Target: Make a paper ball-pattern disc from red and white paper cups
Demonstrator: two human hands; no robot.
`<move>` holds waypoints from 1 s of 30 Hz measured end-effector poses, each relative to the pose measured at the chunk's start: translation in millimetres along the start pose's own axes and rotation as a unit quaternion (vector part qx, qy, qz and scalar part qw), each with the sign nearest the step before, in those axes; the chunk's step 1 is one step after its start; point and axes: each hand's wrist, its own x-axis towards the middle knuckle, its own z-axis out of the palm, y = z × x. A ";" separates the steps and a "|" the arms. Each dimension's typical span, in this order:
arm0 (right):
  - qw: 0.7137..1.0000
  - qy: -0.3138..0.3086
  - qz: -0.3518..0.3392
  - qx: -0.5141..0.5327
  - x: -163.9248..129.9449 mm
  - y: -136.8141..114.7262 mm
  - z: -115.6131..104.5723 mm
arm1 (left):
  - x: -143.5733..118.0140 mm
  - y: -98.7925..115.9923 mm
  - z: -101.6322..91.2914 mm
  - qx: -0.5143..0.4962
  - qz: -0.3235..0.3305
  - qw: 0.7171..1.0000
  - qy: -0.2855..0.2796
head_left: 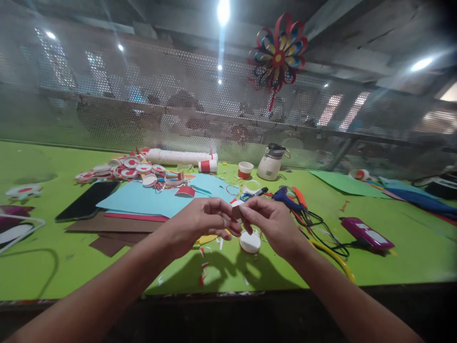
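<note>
My left hand and my right hand meet above the green table, fingertips pinched together on a small red-and-white paper piece. Just below them a white round disc lies on the table, with a yellow paper shape half hidden under my left hand. Small red and white paper scraps lie in front of the hands.
Light blue paper over brown sheets, a black phone, a pile of red-and-white discs, a white roll, a small cup, a jug, a glue gun with cables, a magenta device. Mesh wall behind, paper flower hanging.
</note>
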 end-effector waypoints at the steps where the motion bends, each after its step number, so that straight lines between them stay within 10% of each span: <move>1: 1.000 0.010 -0.005 0.000 1.3 2.2 0.1 | 1.5 -1.6 0.2 -0.006 0.004 1.000 0.003; 15: 0.997 0.073 -0.032 0.014 8.0 19.9 6.9 | 22.2 -20.0 6.1 -0.004 0.077 0.989 0.124; 30: 0.987 0.029 0.054 0.151 6.0 27.4 5.9 | 21.3 -23.8 -1.9 -0.070 0.030 0.990 0.117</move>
